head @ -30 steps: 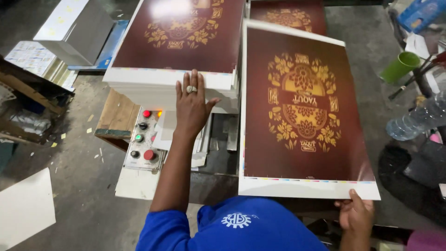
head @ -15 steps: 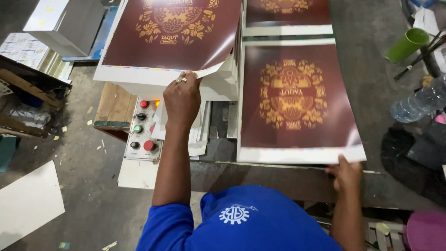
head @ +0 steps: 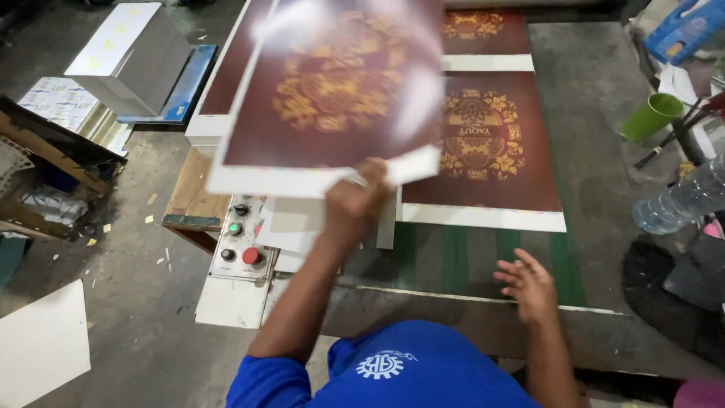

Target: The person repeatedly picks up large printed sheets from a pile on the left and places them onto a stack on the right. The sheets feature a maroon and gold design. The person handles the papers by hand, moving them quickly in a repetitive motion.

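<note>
Head view, landmark is the feed table (head: 483,261) with green belts. Progress as I judge it: one maroon printed sheet (head: 483,151) already lies flat on the table, white margin toward the person, and another sheet (head: 483,34) sits past it at the far end. So at least two are laid down. A fresh sheet, the lifted sheet (head: 332,98), is in the air just left of the table, motion-blurred, not yet set down. The stack (head: 219,98) it sits over, left of the table, looks thick, so plenty left to feed.

Left hand (head: 355,208) is clenched on the near white margin of the lifted sheet, carrying it. Right hand (head: 529,283) is released, fingers spread, holding nothing, hovering over the near edge of the table just below the laid sheet.

Packages and signs, biggest first:
- grey-white bundle of sheets (head: 132,57) on a blue pallet board, far left of the table
- white card (head: 41,340) on the floor, well left and near
- flat printed sheets (head: 57,102), white with small coloured blocks, left of the bundle
- control panel (head: 238,238) just left of the table, pale plate with red, green, black buttons
- clear plastic bottle (head: 680,200) right of the table
- blue box (head: 683,23) at far right top
- green cup (head: 649,113) right of the table
</note>
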